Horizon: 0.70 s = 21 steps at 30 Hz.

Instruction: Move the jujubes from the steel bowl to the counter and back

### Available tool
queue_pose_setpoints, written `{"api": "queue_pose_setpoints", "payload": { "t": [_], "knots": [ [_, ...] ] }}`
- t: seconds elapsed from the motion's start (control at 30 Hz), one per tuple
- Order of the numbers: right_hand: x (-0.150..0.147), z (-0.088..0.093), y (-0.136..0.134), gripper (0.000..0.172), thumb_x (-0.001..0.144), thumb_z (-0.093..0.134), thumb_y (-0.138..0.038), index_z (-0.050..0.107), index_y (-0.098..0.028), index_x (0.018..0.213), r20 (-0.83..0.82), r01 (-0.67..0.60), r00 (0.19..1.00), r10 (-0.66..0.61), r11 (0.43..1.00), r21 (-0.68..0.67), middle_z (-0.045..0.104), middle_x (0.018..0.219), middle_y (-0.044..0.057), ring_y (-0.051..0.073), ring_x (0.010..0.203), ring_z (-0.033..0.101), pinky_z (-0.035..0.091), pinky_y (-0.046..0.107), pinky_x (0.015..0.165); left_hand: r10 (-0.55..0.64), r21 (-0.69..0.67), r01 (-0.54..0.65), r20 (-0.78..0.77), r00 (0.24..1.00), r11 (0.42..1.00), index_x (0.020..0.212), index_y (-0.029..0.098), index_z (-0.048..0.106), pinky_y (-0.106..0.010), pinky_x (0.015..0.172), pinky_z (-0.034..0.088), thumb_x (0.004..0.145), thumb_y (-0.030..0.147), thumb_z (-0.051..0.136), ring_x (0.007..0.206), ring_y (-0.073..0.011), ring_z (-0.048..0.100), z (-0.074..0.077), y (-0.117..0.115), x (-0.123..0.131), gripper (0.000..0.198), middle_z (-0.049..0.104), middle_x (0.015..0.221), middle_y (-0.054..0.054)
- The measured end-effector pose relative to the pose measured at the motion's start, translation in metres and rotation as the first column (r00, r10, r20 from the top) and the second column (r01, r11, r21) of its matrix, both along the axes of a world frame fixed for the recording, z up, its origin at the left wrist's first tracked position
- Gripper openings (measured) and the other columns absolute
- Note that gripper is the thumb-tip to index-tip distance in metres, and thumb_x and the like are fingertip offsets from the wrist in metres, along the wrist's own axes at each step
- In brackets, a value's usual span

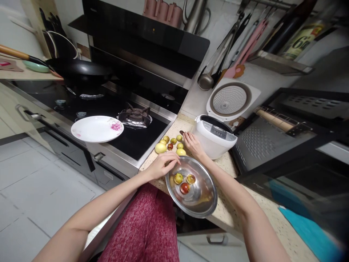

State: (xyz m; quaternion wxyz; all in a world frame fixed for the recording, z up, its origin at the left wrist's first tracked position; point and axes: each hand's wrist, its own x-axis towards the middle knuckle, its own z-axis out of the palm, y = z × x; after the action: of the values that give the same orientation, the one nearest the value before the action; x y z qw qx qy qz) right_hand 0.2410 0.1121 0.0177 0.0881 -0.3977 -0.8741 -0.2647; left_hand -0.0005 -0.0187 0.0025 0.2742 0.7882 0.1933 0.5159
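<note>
Metal bowl (203, 189) w/ rim at L fingers (171, 156).

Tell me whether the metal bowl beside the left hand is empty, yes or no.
No, three small fruits lie inside the metal bowl.

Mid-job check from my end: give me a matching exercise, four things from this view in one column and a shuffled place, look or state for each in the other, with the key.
Things:
1. Left hand
2. Metal bowl
3. Rice cooker
4. White plate

Place, look or state:
A. Lid raised
B. Decorated with a pink flower
C. At the bowl's rim
D. Three fruits inside

Right pairs: 1-C; 2-D; 3-A; 4-B
</note>
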Motion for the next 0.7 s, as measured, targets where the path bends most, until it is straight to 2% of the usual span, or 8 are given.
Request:
{"api": "queue_pose_setpoints", "payload": {
  "t": [0.13, 0.3, 0.47, 0.57, 0.7],
  "knots": [
    [0.019, 0.016, -0.023, 0.049, 0.105, 0.034, -0.009, 0.056, -0.005, 0.149, -0.065, -0.136, 0.988, 0.138, 0.99, 0.034, 0.061, 0.148, 0.023, 0.034, 0.141, 0.057, 0.048, 0.057, 0.119, 0.007, 0.014, -0.007, -0.002, 1.0, 1.0, 0.094, 0.016, 0.076, -0.04, 0.099, 0.055, 0.106, 0.029, 0.048, 0.104, -0.0246, 0.072, -0.001, 0.0, -0.001, 0.033, 0.077, 0.102, -0.012],
    [0.039, 0.033, -0.077, 0.047, 0.109, 0.037, -0.012, 0.053, -0.01, 0.153, -0.143, -0.281, 0.944, 0.298, 0.951, 0.131, 0.06, 0.15, 0.018, 0.031, 0.145, 0.053, 0.05, 0.052, 0.12, 0.018, 0.028, -0.018, -0.022, 1.0, 0.999, 0.094, 0.016, 0.077, -0.038, 0.098, 0.055, 0.106, 0.028, 0.049, 0.104, -0.0239, 0.072, 0.002, -0.003, -0.003, 0.032, 0.078, 0.103, -0.012],
    [0.04, 0.038, -0.124, 0.048, 0.108, 0.045, -0.015, 0.052, -0.019, 0.156, -0.337, -0.32, 0.881, 0.331, 0.943, 0.088, 0.064, 0.147, 0.015, 0.03, 0.142, 0.057, 0.051, 0.053, 0.119, 0.004, 0.051, -0.001, -0.04, 0.999, 0.999, 0.096, 0.016, 0.077, -0.038, 0.096, 0.056, 0.106, 0.03, 0.048, 0.104, -0.0241, 0.072, 0.005, -0.006, -0.006, 0.034, 0.077, 0.102, -0.012],
    [0.035, 0.038, -0.136, 0.047, 0.106, 0.05, -0.015, 0.056, -0.02, 0.153, -0.366, -0.395, 0.848, 0.382, 0.918, 0.043, 0.067, 0.143, 0.015, 0.029, 0.139, 0.06, 0.055, 0.049, 0.116, -0.007, 0.047, 0.009, -0.044, 0.999, 0.999, 0.096, 0.016, 0.078, -0.038, 0.096, 0.057, 0.106, 0.031, 0.048, 0.104, -0.0244, 0.073, 0.005, -0.006, -0.006, 0.035, 0.078, 0.102, -0.013],
    [0.03, 0.037, -0.144, 0.043, 0.106, 0.049, -0.014, 0.062, -0.02, 0.147, -0.292, -0.458, 0.851, 0.436, 0.889, -0.009, 0.069, 0.14, 0.014, 0.027, 0.134, 0.064, 0.057, 0.047, 0.113, -0.023, 0.044, 0.026, -0.062, 0.998, 0.999, 0.096, 0.016, 0.078, -0.038, 0.095, 0.057, 0.106, 0.033, 0.049, 0.104, -0.0251, 0.073, 0.008, -0.008, -0.007, 0.035, 0.078, 0.101, -0.013]
  ]
}}
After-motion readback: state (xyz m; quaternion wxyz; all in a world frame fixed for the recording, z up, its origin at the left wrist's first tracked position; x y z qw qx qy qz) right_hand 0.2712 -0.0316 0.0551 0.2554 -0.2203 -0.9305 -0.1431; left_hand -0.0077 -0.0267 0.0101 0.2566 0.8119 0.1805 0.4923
